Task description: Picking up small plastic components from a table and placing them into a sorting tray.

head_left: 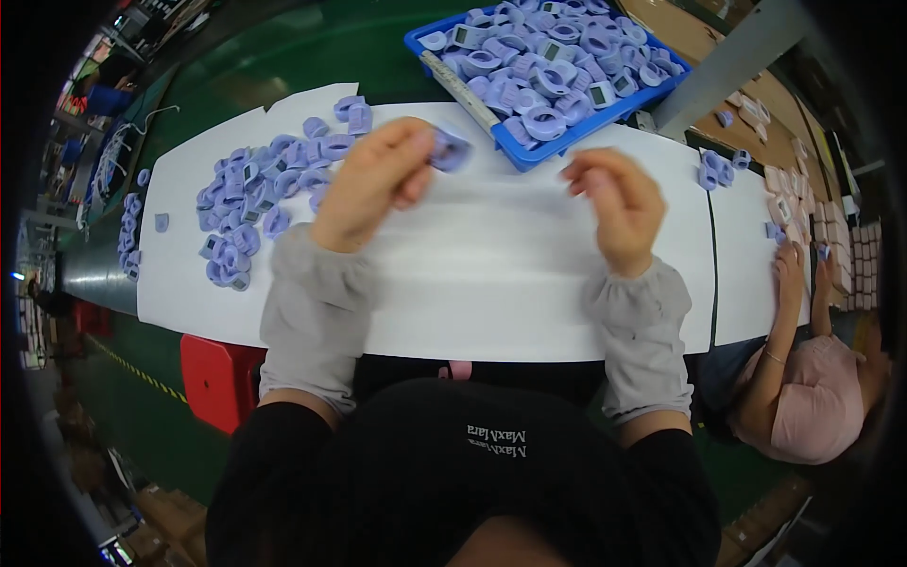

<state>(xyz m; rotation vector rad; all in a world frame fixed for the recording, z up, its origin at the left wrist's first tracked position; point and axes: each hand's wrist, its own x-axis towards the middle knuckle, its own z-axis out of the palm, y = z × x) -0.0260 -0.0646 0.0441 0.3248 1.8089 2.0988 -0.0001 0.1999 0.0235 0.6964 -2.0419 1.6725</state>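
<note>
Lavender ring-shaped device is at the left hand, out past the fingertips on the right side of that hand, above the white tabletop. Left fingers are clamped on its left edge; most of the body sticks out free toward the right hand. It's smeared by motion, so I can't read the exact contact points or which face is up. Right hand sits well apart from the device, palm inward, fingers curled toward the left hand with the tips near each other. Can't tell if they're together or pinching something small; a faint pale blur hangs between the two hands, too indistinct to identify. Both forearms wear gray sleeve covers. Loose pile of the same lavender parts lies on the tabletop left of the left hand, some showing a small gray display window; one stray part lies alone farther left. Blue bin, heaped with more of them, stands at the far edge, beyond the gap between the hands. Small cluster is off to the right, near the seam in the white surface. Past that, a co-worker's hands are at pale pink pieces. Red stool near side, left.
</note>
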